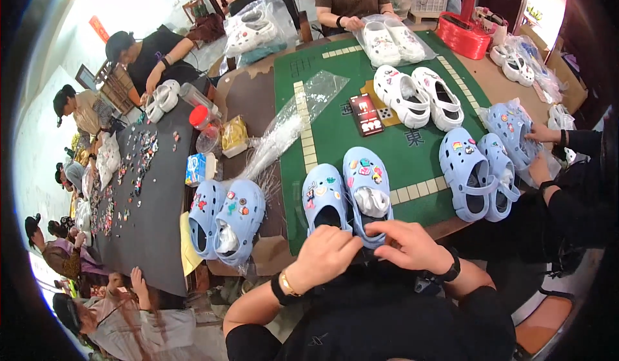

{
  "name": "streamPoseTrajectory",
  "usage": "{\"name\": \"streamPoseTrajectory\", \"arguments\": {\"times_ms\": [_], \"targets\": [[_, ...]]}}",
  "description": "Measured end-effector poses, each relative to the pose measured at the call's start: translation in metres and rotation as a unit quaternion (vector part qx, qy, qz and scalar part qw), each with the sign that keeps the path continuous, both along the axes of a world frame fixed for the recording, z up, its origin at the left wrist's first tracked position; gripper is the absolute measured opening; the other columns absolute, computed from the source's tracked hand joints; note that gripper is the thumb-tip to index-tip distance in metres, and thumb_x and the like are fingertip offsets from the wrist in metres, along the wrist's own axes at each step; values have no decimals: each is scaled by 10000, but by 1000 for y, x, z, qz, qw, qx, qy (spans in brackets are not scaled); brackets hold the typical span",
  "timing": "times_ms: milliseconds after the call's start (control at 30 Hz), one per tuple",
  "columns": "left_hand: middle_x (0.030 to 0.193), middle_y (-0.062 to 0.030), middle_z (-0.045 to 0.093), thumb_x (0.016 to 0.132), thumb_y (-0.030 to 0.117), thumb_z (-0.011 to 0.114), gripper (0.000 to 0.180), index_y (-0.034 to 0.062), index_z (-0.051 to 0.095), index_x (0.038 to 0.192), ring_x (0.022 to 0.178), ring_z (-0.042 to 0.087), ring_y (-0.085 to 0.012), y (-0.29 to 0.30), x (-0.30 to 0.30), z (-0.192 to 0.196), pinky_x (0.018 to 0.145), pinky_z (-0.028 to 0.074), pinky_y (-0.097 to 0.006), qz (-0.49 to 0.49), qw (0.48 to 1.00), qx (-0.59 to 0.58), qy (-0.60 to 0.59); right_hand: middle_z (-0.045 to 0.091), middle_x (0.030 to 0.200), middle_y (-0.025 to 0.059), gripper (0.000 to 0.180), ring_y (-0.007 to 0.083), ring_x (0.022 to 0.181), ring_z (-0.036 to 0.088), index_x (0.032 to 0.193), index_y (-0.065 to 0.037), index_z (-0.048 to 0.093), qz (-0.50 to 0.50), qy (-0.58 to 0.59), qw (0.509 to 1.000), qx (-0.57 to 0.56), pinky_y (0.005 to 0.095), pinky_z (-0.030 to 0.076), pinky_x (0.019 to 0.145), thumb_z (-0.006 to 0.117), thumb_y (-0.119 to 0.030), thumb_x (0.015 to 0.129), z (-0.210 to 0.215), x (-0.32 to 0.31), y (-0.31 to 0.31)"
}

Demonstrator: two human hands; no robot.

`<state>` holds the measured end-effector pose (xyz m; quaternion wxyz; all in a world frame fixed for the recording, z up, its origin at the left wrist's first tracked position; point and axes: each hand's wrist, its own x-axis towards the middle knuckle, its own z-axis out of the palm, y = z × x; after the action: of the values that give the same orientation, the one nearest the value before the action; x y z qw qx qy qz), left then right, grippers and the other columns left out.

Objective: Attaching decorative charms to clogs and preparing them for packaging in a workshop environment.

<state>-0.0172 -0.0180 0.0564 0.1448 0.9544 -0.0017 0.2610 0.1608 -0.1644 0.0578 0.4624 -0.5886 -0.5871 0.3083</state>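
Two light-blue clogs with colourful charms stand side by side in front of me, toes pointing away. My left hand [324, 256] is closed at the heel of the left clog [323, 194], its fingers curled; the exact grip is partly hidden. Around the heel strap of the right clog [368, 174], my right hand [412, 250] has its thumb and forefinger bent. White stuffing [372, 201] sits inside that right clog. To the left, another charm-covered blue pair [240, 212] rests at the table's edge, also holding white stuffing.
A green mat [309, 225] covers the table. White clogs [403, 96], a dark red card box [367, 114] and clear plastic bags [290, 122] lie farther back. At right, a co-worker's hands [540, 148] handle bagged blue clogs. Charms scatter over the dark left table [155, 232].
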Motion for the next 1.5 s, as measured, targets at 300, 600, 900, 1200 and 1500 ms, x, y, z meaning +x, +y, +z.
{"name": "streamPoseTrajectory", "arguments": {"times_ms": [300,600,900,1200,1500], "targets": [[880,-18,587,740,119,651,176,76,659,911,824,583,-178,3,-41,-20,809,475,-347,42,997,66,-10,682,808,118,108,289,714,671,886,-46,659,65,-63,989,-118,341,512,631,637,-151,879,-37,31,-20],[905,30,562,711,130,672,292,150,708,1000,817,550,-126,-34,-41,-42,679,431,-269,-69,994,72,-47,597,739,-19,284,58,631,520,1181,-35,638,157,143,937,-279,243,451,579,553,-215,978,-37,1,-4],[914,-2,582,725,134,644,295,106,695,1014,839,572,-137,-51,-46,-75,687,447,-274,-100,994,47,-16,619,759,-37,250,41,641,507,1019,-11,690,187,233,916,-266,235,423,559,576,-228,969,-74,-28,12],[869,-54,657,706,38,750,249,72,668,939,781,626,-255,-33,-63,-80,728,469,-359,104,982,-120,-102,526,534,-11,287,68,504,485,854,-51,736,197,160,865,-433,246,391,491,593,-288,931,-85,-35,18],[1305,-166,516,809,200,707,165,81,688,923,1256,418,-387,5,-43,-52,1011,341,-474,288,948,-132,14,587,554,59,325,140,497,551,821,-27,726,150,76,920,-353,308,434,505,582,-302,916,-83,-50,59]]}}
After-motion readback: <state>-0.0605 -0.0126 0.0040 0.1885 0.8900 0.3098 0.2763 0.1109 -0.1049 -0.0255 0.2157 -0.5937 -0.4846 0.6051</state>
